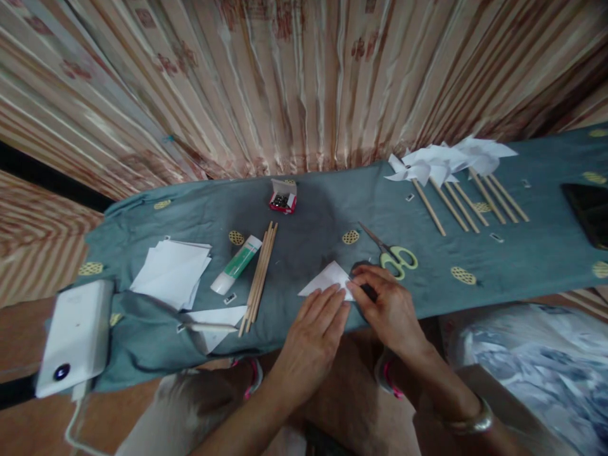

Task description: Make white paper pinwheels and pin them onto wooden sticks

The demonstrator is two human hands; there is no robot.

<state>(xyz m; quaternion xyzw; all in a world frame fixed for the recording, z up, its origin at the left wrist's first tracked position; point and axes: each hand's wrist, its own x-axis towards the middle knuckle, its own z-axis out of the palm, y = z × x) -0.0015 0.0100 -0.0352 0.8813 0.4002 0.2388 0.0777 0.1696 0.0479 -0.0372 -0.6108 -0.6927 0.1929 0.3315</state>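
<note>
A white sheet folded into a triangle (329, 277) lies near the front edge of the cloth-covered table. My left hand (317, 326) rests flat across its lower side, fingers stretched out. With thumb and fingers drawn together, my right hand (386, 303) pinches the triangle's right corner. Something dark shows beneath the right fingers; I cannot make out whether it is an object or shadow. Just beyond that hand are scissors with light green handles (398, 259), blades pointing away to the left.
Left of my hands lie wooden sticks (260, 278), a glue tube (236, 266), white paper sheets (173, 272) and a white power bank (78, 339). A red box of pins (283, 197) sits behind. Paper pinwheels (446, 163) on sticks lie back right, a dark phone (589, 212) beyond.
</note>
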